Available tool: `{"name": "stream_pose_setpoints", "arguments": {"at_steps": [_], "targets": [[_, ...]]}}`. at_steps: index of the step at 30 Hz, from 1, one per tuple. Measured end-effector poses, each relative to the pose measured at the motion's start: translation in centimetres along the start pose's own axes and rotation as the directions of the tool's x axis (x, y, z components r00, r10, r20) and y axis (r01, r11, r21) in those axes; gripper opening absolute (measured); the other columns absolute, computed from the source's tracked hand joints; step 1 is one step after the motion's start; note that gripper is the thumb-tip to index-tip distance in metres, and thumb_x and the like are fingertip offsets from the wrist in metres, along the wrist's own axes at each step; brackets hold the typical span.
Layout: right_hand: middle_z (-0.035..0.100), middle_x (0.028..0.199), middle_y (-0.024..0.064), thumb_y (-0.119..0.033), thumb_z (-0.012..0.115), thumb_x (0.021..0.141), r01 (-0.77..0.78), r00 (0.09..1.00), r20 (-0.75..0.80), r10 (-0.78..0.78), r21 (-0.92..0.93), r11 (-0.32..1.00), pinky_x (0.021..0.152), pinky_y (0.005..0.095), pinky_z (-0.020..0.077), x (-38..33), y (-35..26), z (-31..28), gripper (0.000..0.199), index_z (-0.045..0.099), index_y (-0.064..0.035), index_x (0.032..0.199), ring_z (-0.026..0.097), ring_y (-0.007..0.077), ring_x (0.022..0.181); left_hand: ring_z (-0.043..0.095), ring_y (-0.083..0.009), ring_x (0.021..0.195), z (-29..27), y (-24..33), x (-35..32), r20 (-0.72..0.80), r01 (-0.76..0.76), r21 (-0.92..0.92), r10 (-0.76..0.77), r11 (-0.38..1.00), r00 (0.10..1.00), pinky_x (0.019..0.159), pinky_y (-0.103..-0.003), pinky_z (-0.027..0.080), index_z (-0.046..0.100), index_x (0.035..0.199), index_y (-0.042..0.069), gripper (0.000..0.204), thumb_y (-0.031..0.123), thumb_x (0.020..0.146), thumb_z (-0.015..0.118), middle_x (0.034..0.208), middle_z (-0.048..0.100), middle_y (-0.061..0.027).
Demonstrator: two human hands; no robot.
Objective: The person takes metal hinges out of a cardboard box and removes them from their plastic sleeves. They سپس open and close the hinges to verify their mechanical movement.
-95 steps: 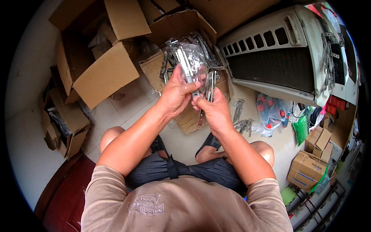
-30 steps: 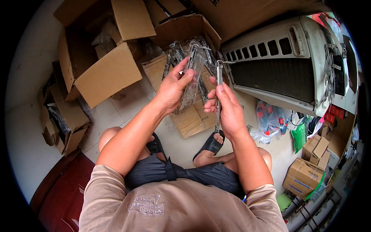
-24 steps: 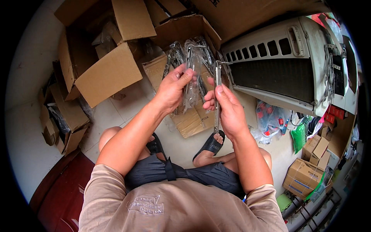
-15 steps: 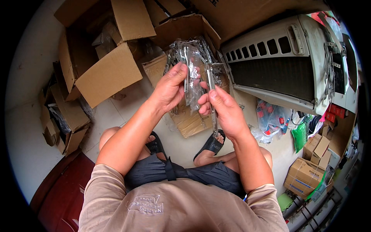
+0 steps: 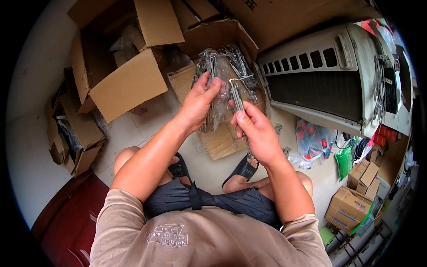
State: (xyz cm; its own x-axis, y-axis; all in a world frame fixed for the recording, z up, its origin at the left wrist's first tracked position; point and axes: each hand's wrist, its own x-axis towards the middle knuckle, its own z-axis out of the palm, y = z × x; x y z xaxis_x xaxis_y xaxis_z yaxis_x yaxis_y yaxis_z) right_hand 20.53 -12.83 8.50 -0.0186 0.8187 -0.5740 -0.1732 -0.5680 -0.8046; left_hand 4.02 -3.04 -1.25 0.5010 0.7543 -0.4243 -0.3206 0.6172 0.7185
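My left hand (image 5: 199,101) is closed on a clear plastic bag (image 5: 218,113), with a thin metal rod piece (image 5: 213,64) rising beside its fingertips; whether the piece is inside the bag I cannot tell. In my right hand (image 5: 255,133), thumb and fingers pinch a bundle of slim metal rods (image 5: 236,94) with a bent top end. Both hands are held over an open cardboard box (image 5: 189,82), in which more shiny metal rods (image 5: 239,64) lie among plastic wrapping.
Another open cardboard box (image 5: 129,84) stands to the left, its flap hanging out. A white slotted appliance casing (image 5: 311,75) leans at the right. Below it sit a plastic bag with red items (image 5: 311,140) and a taped carton (image 5: 349,209). My sandalled feet flank the front flap.
The rods in my right hand now show a bent end pointing right, and that hand sits slightly lower. My left hand has shifted a little, its metal piece now standing clearer of the plastic.
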Motion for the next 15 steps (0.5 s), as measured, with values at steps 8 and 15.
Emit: {"name": "stream_pose_setpoints", "arguments": {"at_steps": [8,15], "targets": [[0.072,0.115,0.0242,-0.033,0.064,0.105,0.207,0.978,0.147,-0.150,-0.562,0.801,0.094,0.0436,0.0537,-0.4,-0.2,1.0,0.046,0.062,-0.0008,0.137,0.070,0.0403,0.108,0.053,-0.0162,0.123,0.3,1.6,-0.7,0.022,0.021,-0.089,-0.019,0.996,1.000,0.110,-0.033,0.042,0.031,0.164,0.003,0.096,0.078,0.104,0.028,0.135,0.057,-0.0059],[0.071,0.105,0.0097,-0.033,0.061,0.108,0.130,0.974,0.225,0.015,-0.615,0.778,0.082,0.0313,0.0523,-0.1,-0.8,-0.1,0.050,0.060,0.0020,0.143,0.067,0.0171,0.093,0.054,-0.0172,0.122,0.6,2.6,-0.9,0.073,0.045,-0.127,-0.036,0.991,0.997,0.108,-0.032,0.044,0.029,0.165,0.002,0.098,0.079,0.104,0.023,0.136,0.057,-0.0069]]}}
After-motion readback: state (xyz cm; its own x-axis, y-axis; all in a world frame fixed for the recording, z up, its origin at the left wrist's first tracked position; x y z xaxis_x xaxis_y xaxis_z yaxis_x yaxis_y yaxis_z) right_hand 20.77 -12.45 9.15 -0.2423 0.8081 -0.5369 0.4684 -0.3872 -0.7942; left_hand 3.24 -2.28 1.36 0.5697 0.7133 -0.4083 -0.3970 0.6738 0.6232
